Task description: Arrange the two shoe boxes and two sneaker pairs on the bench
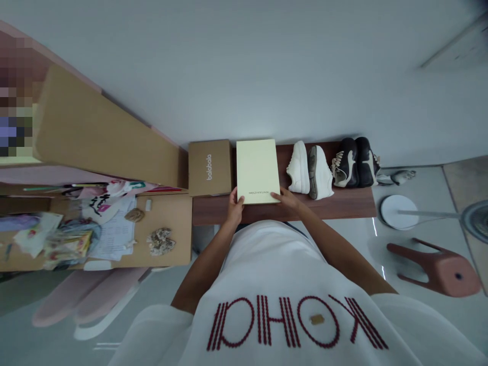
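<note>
A pale yellow shoe box (257,170) lies on a dark wooden bench (343,206) against the wall. My left hand (235,206) grips its near left corner, fingers closed on the edge. My right hand (286,197) holds the near right corner the same way. A brown cardboard box (210,167) with white lettering stands right beside it on the left. To the right of the yellow box stands a pair of white sneakers (310,171), then a pair of dark shoes (356,162).
A desk (168,249) on the left carries papers, packets and small clutter. A pink chair (84,300) stands below it. On the floor at right are a reddish stool (442,269) tipped on its side and a fan's round white base (394,212).
</note>
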`<control>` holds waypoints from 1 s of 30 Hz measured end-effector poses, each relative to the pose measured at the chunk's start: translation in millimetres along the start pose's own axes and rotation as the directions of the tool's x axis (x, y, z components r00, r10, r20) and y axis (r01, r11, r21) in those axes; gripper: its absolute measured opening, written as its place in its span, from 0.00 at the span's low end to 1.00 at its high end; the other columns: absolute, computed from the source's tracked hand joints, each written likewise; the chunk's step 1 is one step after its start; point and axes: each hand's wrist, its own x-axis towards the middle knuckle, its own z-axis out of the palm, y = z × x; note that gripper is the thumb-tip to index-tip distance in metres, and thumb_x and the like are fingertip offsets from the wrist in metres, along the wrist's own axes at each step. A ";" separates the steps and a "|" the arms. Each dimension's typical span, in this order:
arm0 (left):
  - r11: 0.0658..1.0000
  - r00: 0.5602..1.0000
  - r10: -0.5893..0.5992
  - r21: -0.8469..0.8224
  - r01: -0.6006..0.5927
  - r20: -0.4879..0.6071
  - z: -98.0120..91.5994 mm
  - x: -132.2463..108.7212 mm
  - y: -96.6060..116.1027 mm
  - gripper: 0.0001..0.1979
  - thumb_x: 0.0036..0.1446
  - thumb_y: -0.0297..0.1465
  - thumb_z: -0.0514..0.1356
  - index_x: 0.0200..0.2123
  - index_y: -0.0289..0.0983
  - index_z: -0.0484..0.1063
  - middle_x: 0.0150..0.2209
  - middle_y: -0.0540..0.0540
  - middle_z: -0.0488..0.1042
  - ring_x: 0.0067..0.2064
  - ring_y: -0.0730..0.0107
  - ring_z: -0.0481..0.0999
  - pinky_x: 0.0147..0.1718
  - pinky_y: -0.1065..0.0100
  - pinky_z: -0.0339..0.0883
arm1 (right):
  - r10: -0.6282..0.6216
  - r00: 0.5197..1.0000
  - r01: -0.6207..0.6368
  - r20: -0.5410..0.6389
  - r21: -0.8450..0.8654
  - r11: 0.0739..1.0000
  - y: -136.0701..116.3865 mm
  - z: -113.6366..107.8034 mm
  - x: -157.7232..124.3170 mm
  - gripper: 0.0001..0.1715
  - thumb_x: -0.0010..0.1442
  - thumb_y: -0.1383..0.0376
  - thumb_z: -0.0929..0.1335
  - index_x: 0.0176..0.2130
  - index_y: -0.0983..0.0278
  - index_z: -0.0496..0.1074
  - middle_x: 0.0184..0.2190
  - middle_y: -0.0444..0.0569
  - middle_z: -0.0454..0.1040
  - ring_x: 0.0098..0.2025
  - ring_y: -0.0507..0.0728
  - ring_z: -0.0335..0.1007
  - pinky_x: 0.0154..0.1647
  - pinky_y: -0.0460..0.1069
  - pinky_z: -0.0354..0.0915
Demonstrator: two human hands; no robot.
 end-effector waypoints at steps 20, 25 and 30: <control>0.935 0.984 0.173 0.320 -0.152 -0.037 2.6 28.3 -18.6 0.35 0.66 0.35 0.64 0.73 0.47 0.60 0.72 0.43 0.67 0.72 0.60 0.67 0.70 0.55 0.62 | -0.047 0.996 0.038 -0.070 -0.116 0.992 12.2 5.1 29.4 0.47 0.59 0.44 0.77 0.67 0.63 0.69 0.63 0.59 0.77 0.63 0.69 0.74 0.67 0.68 0.68; 0.925 0.978 0.197 0.346 -0.160 -0.074 8.4 26.0 -13.7 0.29 0.68 0.31 0.60 0.71 0.43 0.63 0.72 0.40 0.66 0.72 0.60 0.66 0.72 0.57 0.58 | -0.104 0.992 0.096 -0.069 -0.111 0.989 12.8 6.7 30.8 0.50 0.58 0.41 0.76 0.68 0.64 0.69 0.64 0.58 0.76 0.66 0.68 0.72 0.71 0.66 0.63; 0.870 0.968 0.213 0.477 -0.125 -0.134 14.7 7.0 -5.5 0.28 0.68 0.29 0.57 0.70 0.39 0.63 0.72 0.36 0.65 0.74 0.58 0.64 0.74 0.55 0.55 | -0.112 0.987 0.096 -0.118 -0.129 0.987 13.7 3.5 19.3 0.56 0.57 0.38 0.75 0.73 0.61 0.63 0.69 0.56 0.71 0.72 0.68 0.65 0.75 0.65 0.57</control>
